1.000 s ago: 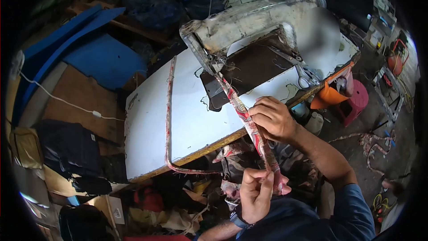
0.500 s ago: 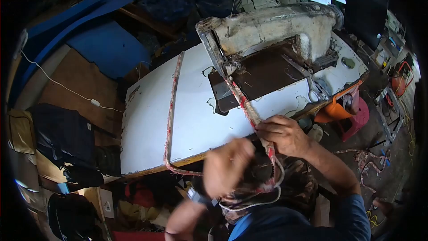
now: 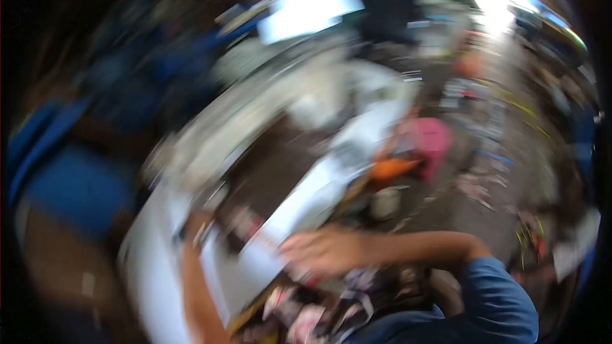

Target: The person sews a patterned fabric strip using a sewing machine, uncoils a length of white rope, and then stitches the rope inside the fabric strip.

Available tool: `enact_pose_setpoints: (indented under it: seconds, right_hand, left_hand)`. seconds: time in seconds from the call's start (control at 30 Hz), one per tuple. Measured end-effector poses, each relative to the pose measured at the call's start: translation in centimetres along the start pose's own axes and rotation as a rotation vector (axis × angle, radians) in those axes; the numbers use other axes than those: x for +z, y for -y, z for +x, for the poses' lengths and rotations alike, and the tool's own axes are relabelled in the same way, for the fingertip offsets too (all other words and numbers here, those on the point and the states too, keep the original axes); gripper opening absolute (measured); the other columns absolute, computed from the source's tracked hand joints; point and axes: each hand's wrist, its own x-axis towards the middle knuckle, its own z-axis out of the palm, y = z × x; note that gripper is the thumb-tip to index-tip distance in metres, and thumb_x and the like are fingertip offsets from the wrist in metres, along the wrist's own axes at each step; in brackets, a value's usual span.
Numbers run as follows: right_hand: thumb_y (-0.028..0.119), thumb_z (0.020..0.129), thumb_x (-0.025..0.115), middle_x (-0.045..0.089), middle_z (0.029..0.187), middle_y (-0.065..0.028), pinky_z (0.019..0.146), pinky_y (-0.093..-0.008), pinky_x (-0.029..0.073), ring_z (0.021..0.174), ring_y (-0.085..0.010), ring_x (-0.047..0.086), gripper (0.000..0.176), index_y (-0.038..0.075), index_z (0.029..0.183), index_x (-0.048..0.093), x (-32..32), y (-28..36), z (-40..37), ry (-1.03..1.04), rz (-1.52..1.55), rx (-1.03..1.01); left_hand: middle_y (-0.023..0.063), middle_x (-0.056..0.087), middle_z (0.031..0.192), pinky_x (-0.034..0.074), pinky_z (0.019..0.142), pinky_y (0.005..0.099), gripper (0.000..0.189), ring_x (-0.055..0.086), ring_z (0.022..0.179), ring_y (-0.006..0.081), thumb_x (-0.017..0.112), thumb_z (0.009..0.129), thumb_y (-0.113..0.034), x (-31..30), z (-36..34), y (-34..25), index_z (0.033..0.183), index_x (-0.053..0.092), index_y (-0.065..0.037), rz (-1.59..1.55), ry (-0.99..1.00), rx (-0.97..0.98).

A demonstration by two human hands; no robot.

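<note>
Cloth strip (image 3: 245,222), patterned in red and pale tones, lies left of centre in the lower half of the frame, slanting from near the needle end of the sewing machine (image 3: 255,114) toward the right hand (image 3: 325,251). The step in hand looks like sewing work on this strip, with the right hand at its near stretch and the left hand (image 3: 197,222) up by the needle end, at the left of the frame. The next move seems to call for a steady, straight hold on the strip, with the left fingers kept clear of the needle.

Blur covers nearly everything. The right hand overlaps the strip, but I cannot tell whether its grip is closed on it or only resting there. The left grip is equally unclear: its fingers merge with the machine's end, and whether they stand apart, together or around something does not show. The needle and any stitches cannot be made out.

Along the bottom edge, patterned cloth (image 3: 306,325) by the lap is cut off, and the strip's link to it is hidden near the right hand. The white worktop (image 3: 153,274) is also cropped at lower left.
</note>
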Motion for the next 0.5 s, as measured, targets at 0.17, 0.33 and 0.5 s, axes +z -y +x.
enact_pose_setpoints:
  seconds: [0.17,0.33,0.5]
  right_hand:
    - [0.011,0.081,0.065,0.072,0.093,-0.0134,0.090,-0.0416,0.053,0.103,-0.0328,0.064,0.011,0.001,0.080,0.067,2.0,-0.5,1.5,-0.185,0.024,0.023]
    - [0.011,0.079,0.064,0.070,0.089,-0.0172,0.084,-0.0432,0.052,0.094,-0.0344,0.065,0.013,-0.002,0.076,0.063,2.0,-0.9,1.0,-0.142,0.018,0.010]
    - [0.034,0.088,0.071,0.074,0.090,-0.0130,0.097,-0.0508,0.052,0.095,-0.0315,0.070,0.024,0.011,0.087,0.073,4.7,-2.4,0.2,-0.126,0.088,0.093]
  left_hand:
    - [0.0186,0.074,0.085,0.055,0.080,0.0484,0.024,0.072,0.083,0.0378,0.068,0.086,-0.024,1.4,2.1,-2.9,0.094,0.077,-0.003,0.018,-0.028,0.013]
    - [0.0190,0.074,0.085,0.055,0.079,0.0478,0.022,0.071,0.082,0.0381,0.070,0.083,-0.020,2.0,2.2,-4.2,0.093,0.075,-0.002,0.024,-0.048,0.009]
    - [0.0195,0.073,0.086,0.055,0.078,0.0471,0.020,0.071,0.081,0.0383,0.071,0.080,-0.016,1.7,2.2,-4.3,0.092,0.074,0.000,0.016,-0.059,0.012]
